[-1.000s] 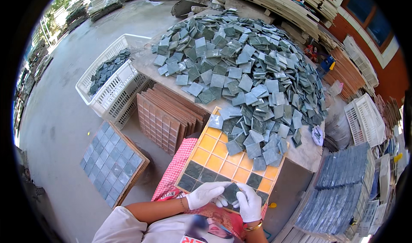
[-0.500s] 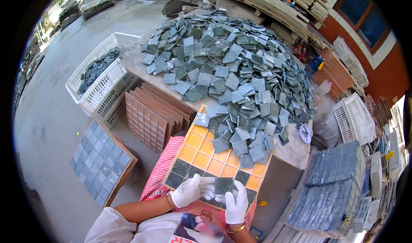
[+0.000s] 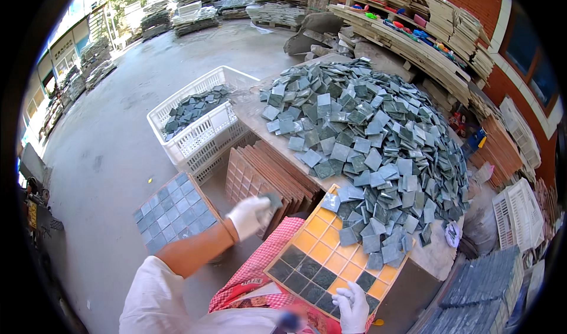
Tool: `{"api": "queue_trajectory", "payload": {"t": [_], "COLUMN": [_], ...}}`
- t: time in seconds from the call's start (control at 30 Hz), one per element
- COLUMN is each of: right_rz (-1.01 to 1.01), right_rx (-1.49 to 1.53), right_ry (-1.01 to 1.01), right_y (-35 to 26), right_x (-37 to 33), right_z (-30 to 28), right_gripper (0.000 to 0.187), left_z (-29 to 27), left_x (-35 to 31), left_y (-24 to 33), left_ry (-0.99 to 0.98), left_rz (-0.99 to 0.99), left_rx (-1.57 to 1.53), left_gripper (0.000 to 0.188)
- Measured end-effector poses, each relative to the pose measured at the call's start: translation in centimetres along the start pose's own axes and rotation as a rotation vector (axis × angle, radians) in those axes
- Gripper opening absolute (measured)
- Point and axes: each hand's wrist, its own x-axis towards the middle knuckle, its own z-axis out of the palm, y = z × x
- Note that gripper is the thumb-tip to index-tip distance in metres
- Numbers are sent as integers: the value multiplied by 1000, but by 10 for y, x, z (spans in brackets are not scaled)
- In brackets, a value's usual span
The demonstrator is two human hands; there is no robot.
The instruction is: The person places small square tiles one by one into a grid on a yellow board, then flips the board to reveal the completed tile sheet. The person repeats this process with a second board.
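My left hand (image 3: 249,217), in a white glove, is stretched out to the left, blurred by motion. Its fingers grip a greenish-grey square stone tile (image 3: 273,201), in front of the brown grid trays (image 3: 245,177). My right hand (image 3: 352,306), also gloved, is over the lower right of a yellow grid tray (image 3: 319,226) on my lap, fingers apart and holding no tile that I can see. Dark green tiles (image 3: 308,267) fill cells in the tray's lower rows. A big heap of loose square tiles (image 3: 366,133) spills from the table onto the tray's upper right.
White plastic crates (image 3: 198,147), the top one holding tile pieces, stand left of the table. Nearer me is a board of set tiles (image 3: 175,212). At right are stacked bundles of tiles (image 3: 481,292) and another white crate (image 3: 518,213).
My left hand has swung from the tray out to the left with a tile. The right hand has let go of the tile and stays by the tray. The view has turned leftward.
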Motion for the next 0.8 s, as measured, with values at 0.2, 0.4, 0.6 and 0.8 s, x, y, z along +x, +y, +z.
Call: {"api": "queue_trajectory", "payload": {"t": [0.2, 0.4, 0.6, 0.8], "right_rz": [-28, -324, -350, -419], "right_rx": [-104, -805, -1241, -963], "right_ry": [95, 321, 369, 165], "right_y": [-2, -1, -14, -20], "right_x": [23, 91, 135, 94], "right_z": [-23, -38, -13, -40], "right_gripper": [36, 45, 48, 28], "left_z": [-68, 44, 121, 129], "left_x": [30, 33, 21, 32], "left_y": [204, 45, -109, -133], "left_ry": [184, 57, -263, -169], "left_rz": [703, 541, 957, 1096], "left_rx": [-274, 667, 1650, 1901], "left_gripper": [31, 21, 53, 68]}}
